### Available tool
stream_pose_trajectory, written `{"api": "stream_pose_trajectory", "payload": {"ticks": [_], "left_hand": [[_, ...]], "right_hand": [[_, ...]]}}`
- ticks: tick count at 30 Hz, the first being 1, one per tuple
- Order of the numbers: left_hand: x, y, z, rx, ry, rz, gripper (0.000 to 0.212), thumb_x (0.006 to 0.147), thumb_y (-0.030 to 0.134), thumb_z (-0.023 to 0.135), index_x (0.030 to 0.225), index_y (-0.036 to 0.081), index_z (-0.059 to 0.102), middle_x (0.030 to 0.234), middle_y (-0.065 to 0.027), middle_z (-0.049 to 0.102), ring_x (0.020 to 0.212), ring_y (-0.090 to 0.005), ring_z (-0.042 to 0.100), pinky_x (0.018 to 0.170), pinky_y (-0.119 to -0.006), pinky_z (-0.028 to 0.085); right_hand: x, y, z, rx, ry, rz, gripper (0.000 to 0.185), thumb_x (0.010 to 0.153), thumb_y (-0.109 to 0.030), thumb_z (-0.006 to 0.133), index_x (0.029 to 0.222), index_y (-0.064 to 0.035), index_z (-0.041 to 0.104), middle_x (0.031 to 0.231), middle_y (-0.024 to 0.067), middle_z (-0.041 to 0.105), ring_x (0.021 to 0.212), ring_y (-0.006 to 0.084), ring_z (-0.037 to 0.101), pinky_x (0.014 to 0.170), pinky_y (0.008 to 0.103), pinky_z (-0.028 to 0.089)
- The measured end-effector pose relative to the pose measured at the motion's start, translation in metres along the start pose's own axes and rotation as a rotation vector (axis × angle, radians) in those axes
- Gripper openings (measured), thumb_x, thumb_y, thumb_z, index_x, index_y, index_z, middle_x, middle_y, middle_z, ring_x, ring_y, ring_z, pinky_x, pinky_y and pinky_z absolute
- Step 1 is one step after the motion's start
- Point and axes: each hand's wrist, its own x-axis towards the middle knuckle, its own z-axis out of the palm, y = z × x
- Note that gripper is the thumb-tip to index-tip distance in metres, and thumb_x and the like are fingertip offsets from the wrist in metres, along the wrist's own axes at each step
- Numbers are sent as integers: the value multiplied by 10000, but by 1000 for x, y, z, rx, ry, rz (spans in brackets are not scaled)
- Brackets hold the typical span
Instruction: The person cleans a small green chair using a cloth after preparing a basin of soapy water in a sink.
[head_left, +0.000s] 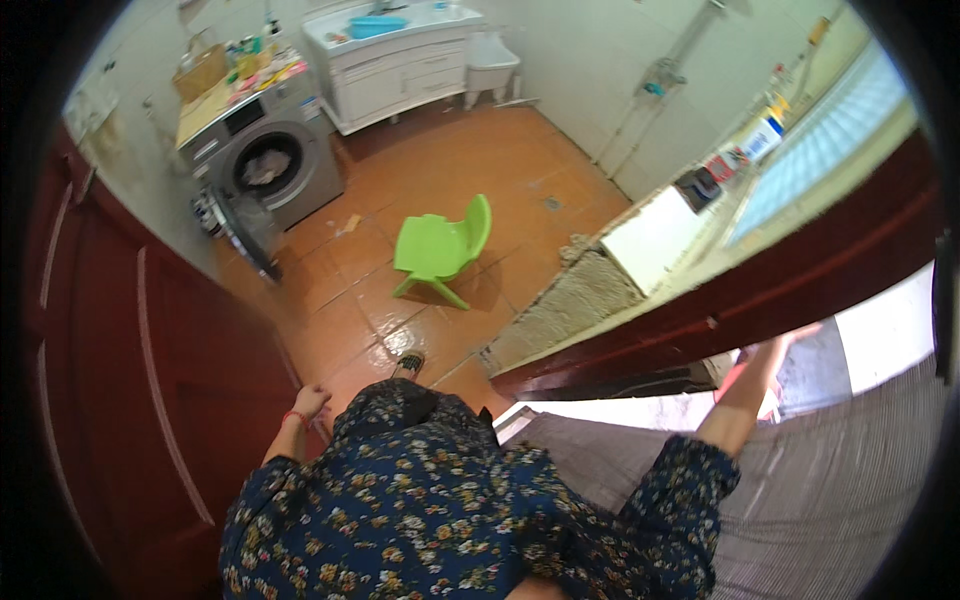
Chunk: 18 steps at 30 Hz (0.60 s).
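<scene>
My left hand (311, 401), with a red band at the wrist, hangs beside the dark red panelled door (202, 360). Its fingers are loosely bent, and nothing shows in them. My right arm reaches out past the dark red door frame (750, 277). At its end my right hand (804, 333) is pale and blurred in bright light; its fingers are not clear. Close below that arm hangs a grey-brown ribbed curtain (832, 480). In front of me a light green plastic chair (431, 247) stands on the orange tiled floor (480, 165).
A grey front-loading washing machine (307, 169) has its round door (244, 232) swung out, with cloth (266, 166) in the drum. A white vanity cabinet (405, 79) carries a blue basin (377, 27). On the right is a broken low wall (577, 300) below a ledge (652, 236). The floor looks wet.
</scene>
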Motion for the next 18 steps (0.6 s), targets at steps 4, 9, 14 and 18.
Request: {"api": "stream_pose_trajectory", "payload": {"ticks": [4, 9, 14, 18], "left_hand": [[12, 8, -20, 124, 0, 63, 207, 794, 199, 546, 902, 24, 570, 630, -61, 557, 506, -141, 549, 410, -273, 415], [52, 71, -12, 233, -137, 127, 211, 813, 213, 549, 889, 18, 574, 668, -64, 573, 537, -131, 547, 442, -258, 423], [70, 88, -39, 335, -173, 240, 217, 826, 200, 562, 916, 4, 580, 747, -71, 600, 611, -131, 584, 494, -256, 456], [99, 95, -68, 417, -188, 421, 206, 796, 174, 578, 870, -17, 593, 768, -100, 614, 593, -153, 580, 522, -294, 460]], "right_hand": [[-41, -8, -42, -100, -42, -220, 278, 893, -209, 470, 1050, -31, 615, 1015, 130, 630, 884, 234, 615, 803, 326, 489], [-140, -48, -130, -437, 111, -408, 306, 888, -120, 514, 1160, 19, 499, 1061, 167, 594, 873, 182, 624, 697, 296, 557], [-237, -98, -166, -411, 245, -317, 243, 887, -151, 531, 1003, 54, 591, 905, 161, 641, 726, 160, 640, 608, 289, 554], [-316, -164, -144, -585, 134, -159, 214, 881, -134, 540, 929, 61, 612, 809, 164, 648, 653, 161, 638, 556, 264, 553]]}}
